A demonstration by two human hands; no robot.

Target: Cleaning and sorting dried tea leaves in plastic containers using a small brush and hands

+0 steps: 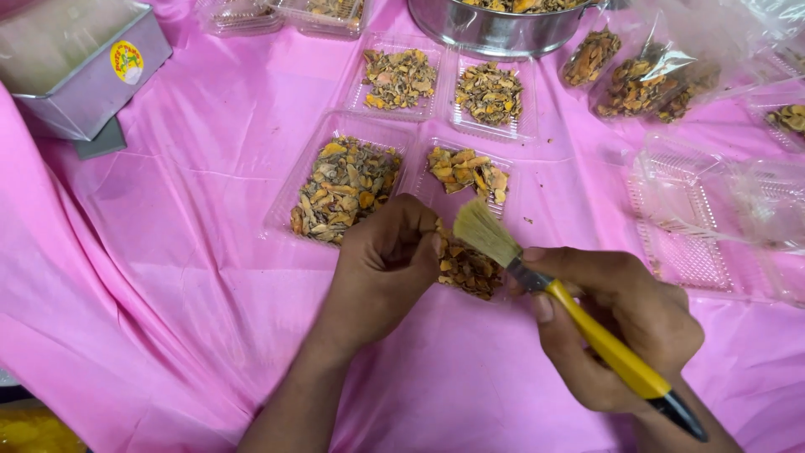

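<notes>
1. Nearest the camera: right hand (625, 323), fingers wrapped tight round a yellow-handled brush (587, 331). Handle runs back toward the lower right, pale bristles point up-left.
2. Left hand (381, 268) is curled narrow, fingertips pinched at the edge of the near tray (470, 268); whether a chip sits between the fingers, cannot tell.
3. Brush bristles sit just beside the left fingertips, over the near tray of dried orange-brown chips, which lies between both hands.
4. Just beyond: a big clear tray (344, 189), full, and a smaller one (468, 172), partly filled.
5. Further back: two more filled trays (401, 80) side by side, then a steel pot (495, 29) holding the same chips.
6. Right side: an empty clear clamshell tray (683, 226), lid open, plus plastic bags (646, 80) of chips near the pot.
7. Far left: a metal box (80, 67) with a round sticker.
8. Everything rests on a desk under a pink cloth (168, 277), creased.
</notes>
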